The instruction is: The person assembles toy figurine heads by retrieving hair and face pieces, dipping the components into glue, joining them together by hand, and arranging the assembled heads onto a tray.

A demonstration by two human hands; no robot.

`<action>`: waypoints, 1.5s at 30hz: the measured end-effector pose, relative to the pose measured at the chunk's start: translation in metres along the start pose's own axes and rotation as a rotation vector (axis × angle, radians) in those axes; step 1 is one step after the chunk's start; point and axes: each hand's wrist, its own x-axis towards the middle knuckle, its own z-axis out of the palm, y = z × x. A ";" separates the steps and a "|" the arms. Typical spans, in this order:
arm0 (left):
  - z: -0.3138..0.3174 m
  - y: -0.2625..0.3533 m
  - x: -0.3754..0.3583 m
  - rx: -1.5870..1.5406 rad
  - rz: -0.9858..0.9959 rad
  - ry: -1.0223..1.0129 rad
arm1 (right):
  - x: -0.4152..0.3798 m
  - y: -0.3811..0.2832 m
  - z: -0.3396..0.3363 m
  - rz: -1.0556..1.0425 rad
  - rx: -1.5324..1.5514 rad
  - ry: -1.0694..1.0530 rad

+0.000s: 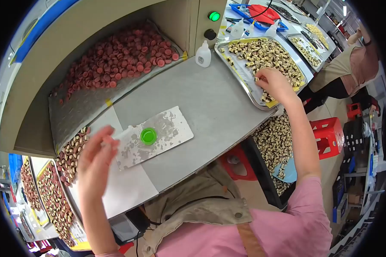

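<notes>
My left hand [95, 167], blurred by motion, is raised left of a wet white board [174, 124]. Its fingers are bent together, with a pinkish patch at the tips that I cannot make out. A small bright green cup [148, 136] stands on the board. Over at the right, my right hand [275, 85] reaches into a metal tray [253, 97] of small cream-and-dark pieces [268, 50]. Its thumb and fingers are pinched low among the pieces; what lies between them is hidden.
Red discs [128, 55] are heaped inside a beige hooded machine [175, 21]. A white squeeze bottle [203, 55] stands by the tray. Trays of red-and-cream pieces [55, 199] lie left. Below right are a black bin [261, 180], a blue scoop [287, 170] and red stools [328, 137]. Another person [351, 68] stands behind.
</notes>
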 end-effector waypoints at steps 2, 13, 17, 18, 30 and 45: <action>0.005 -0.020 -0.027 -0.244 -0.047 -0.068 | 0.000 -0.003 0.000 -0.017 0.021 0.005; 0.057 -0.072 -0.049 -0.643 -0.042 -0.151 | -0.021 -0.114 0.005 -0.269 0.213 -0.241; 0.052 -0.081 -0.047 -0.725 -0.026 -0.144 | -0.007 -0.131 0.014 -0.286 0.015 -0.403; 0.051 -0.080 -0.046 -0.740 -0.037 -0.143 | -0.003 -0.135 0.015 -0.284 -0.024 -0.427; 0.043 -0.078 -0.046 -0.885 -0.143 -0.173 | -0.015 -0.143 0.039 -0.123 0.498 -0.477; 0.041 -0.073 -0.045 -0.993 -0.209 -0.145 | -0.026 -0.155 0.032 -0.395 0.249 -0.303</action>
